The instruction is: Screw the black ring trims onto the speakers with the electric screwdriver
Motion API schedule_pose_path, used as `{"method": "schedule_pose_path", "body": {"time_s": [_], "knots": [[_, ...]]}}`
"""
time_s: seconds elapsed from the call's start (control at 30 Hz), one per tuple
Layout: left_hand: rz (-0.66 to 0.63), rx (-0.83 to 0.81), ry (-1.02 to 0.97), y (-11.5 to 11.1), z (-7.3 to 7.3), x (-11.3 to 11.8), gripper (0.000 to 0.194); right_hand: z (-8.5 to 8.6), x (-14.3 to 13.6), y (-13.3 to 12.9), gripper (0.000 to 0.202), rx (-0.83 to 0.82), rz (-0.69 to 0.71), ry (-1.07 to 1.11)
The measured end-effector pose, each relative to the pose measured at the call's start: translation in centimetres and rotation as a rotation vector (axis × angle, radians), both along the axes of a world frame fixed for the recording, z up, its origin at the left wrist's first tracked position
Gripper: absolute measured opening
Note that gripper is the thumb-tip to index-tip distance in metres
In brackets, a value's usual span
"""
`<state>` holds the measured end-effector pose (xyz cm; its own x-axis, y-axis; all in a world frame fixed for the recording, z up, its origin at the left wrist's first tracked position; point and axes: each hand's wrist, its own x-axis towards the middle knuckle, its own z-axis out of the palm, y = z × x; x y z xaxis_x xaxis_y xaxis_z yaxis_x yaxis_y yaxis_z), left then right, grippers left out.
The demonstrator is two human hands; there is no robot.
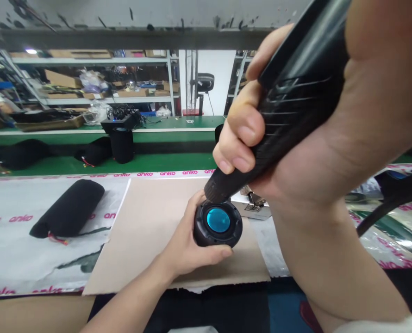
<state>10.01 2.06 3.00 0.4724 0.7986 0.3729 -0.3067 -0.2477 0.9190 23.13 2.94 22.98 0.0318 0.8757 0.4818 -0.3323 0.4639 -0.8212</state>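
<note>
While the left hand [188, 240] grips (half-curled) a black cylinder [206, 233]

Left hand [192, 243]: wrapped round a black cylindrical unit [201, 231] with blue round centre, above a cardboard sheet [150, 222]. Right hand [296, 138]: gripping a black ribbed tool [278, 115], tilted, its lower end at the unit's far rim. Left on the counter [8, 259]: one black fabric-covered piece [70, 206], red wire ends at its near side.
</note>
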Motion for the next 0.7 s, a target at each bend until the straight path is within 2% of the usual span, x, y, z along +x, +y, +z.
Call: {"method": "schedule_pose_path", "body": {"time_s": [0.13,0.23,0.43,0.7], "knots": [[-0.031,-0.005,-0.044,-0.2,-0.4,0.1,0.099,-0.7,0.4,0.4,0.045,0.067,0.109,0.037],[-0.024,-0.037,-0.051,-0.3,-0.5,0.1,0.092,-1.5,0.7,0.4,0.043,0.162,0.069,0.068],[0.031,-0.07,0.026,-0.4,-0.4,-0.1,0.087,-1.9,0.8,0.1,0.056,0.11,-0.02,0.081],[0.031,-0.027,0.006,-0.4,-0.5,0.0,0.086,-2.6,1.0,0.4,0.053,0.096,-0.009,0.13]]}}
